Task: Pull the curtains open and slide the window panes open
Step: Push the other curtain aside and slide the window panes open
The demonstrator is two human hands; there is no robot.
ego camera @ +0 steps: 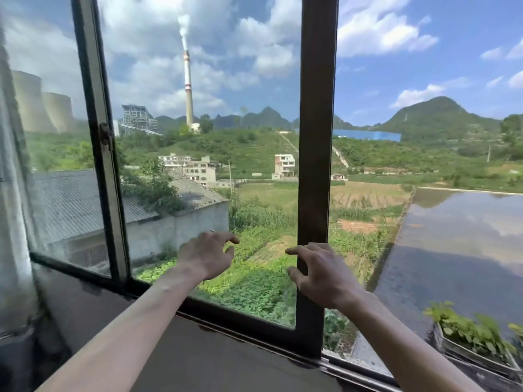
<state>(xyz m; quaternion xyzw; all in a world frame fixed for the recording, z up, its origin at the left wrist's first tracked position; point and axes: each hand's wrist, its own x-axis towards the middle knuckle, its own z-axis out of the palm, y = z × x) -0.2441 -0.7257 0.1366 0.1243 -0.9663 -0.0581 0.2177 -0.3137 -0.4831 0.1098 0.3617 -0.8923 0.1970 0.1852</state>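
A dark-framed sliding window pane [315, 137] stands in front of me, its right upright near the middle of the view. To the right of that upright the window is open to the outside. A second pane's upright [99, 123] with a small latch [106, 134] overlaps at the left. My right hand [319, 273] is at the middle upright, fingers curled, thumb near its left edge; a grip is not clear. My left hand [206, 256] hovers in front of the glass with fingers apart, holding nothing. A pale curtain [11, 193] hangs bunched at the far left.
A dark sill [198, 349] and the bottom window track [353, 366] run below my arms. Outside are fields, buildings, a smoking chimney and flooded ground. A planter with green leaves [475, 335] sits below the open part at the right.
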